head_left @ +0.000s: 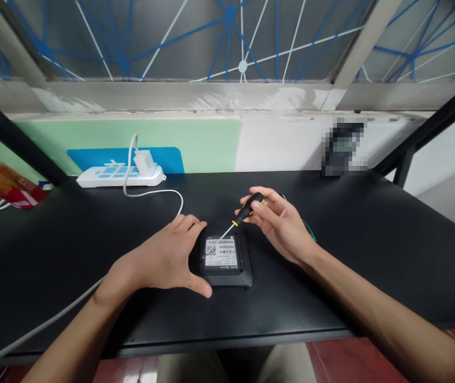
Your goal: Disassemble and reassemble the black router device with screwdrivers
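A small black box-shaped device (pixel 247 268) lies on the table with its white printed label (pixel 227 254) facing up. My left hand (pixel 163 252) braces it from the left, fingers at the far corner and thumb along the near corner. In my right hand (pixel 279 221) is a screwdriver (pixel 247 209) with a black and yellow handle, pinched between thumb and fingers. Its slanted metal shaft crosses the label, and the tip meets the device near the label's left edge. Whether the tip sits in a screw cannot be made out.
A white power strip (pixel 121 176) with a plugged-in charger (pixel 144 162) stands at the back left. Its white cable (pixel 153 191) runs towards my left hand. A bottle with amber contents (pixel 9 183) lies far left. Part of a green object (pixel 309 230) shows behind my right wrist. A pixelated dark item (pixel 342 148) leans against the wall.
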A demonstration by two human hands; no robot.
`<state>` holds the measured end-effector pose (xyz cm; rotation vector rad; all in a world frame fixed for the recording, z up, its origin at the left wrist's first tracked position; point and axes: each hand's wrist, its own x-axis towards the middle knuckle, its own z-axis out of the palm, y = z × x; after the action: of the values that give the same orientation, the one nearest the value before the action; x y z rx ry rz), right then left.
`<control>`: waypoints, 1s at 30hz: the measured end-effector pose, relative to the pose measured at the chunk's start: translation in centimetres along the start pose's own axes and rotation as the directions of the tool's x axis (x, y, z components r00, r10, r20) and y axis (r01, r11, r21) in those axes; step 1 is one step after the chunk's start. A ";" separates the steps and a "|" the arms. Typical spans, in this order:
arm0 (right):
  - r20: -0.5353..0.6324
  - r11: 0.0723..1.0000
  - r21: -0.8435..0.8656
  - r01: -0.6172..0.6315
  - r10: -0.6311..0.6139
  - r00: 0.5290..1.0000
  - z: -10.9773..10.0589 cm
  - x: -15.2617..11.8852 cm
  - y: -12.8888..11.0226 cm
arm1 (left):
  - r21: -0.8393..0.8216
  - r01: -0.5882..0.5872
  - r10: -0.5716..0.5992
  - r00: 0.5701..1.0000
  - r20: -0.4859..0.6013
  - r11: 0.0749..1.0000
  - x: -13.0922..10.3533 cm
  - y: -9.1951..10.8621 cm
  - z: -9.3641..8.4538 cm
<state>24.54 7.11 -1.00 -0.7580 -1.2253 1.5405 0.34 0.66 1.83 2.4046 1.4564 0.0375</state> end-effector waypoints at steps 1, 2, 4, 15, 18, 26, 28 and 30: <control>0.009 1.000 0.005 -0.002 0.002 1.000 0.0 0.0 0.1 | 0.001 0.001 -0.001 1.000 0.001 1.000 0.0 0.0 0.0; 0.017 1.000 0.011 -0.003 0.003 1.000 0.1 0.0 0.2 | 0.002 -0.002 0.002 1.000 0.000 1.000 0.0 0.0 0.0; 0.032 1.000 0.020 -0.002 0.001 0.999 0.1 -0.1 0.4 | 0.000 -0.011 0.011 1.000 -0.004 1.000 0.0 0.0 0.1; 0.059 0.986 -0.143 0.086 -0.078 0.995 0.1 -0.3 0.8 | 0.006 -0.030 0.031 0.999 -0.018 1.000 0.0 -0.1 0.1; 0.050 0.972 -0.203 0.120 -0.112 0.992 0.1 -0.3 0.6 | 0.003 -0.025 0.026 1.000 -0.016 1.000 0.0 -0.2 0.2; -0.014 0.919 -0.320 0.232 -0.249 0.968 -0.2 -0.3 -0.8 | -0.021 -0.012 0.011 1.000 -0.010 1.000 -0.1 -0.3 0.2; -0.046 0.918 -0.324 0.230 -0.258 0.965 -0.5 -0.1 -1.0 | -0.011 0.001 -0.001 1.000 0.008 1.000 -0.1 -0.2 0.1; -0.083 0.921 -0.318 0.224 -0.263 0.961 -0.8 0.2 -0.9 | -0.001 0.013 -0.013 1.000 0.027 1.000 0.0 -0.1 0.1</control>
<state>25.45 7.55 -0.30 -0.8510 -1.4253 1.0966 0.20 0.67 1.74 2.3851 1.4600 0.0028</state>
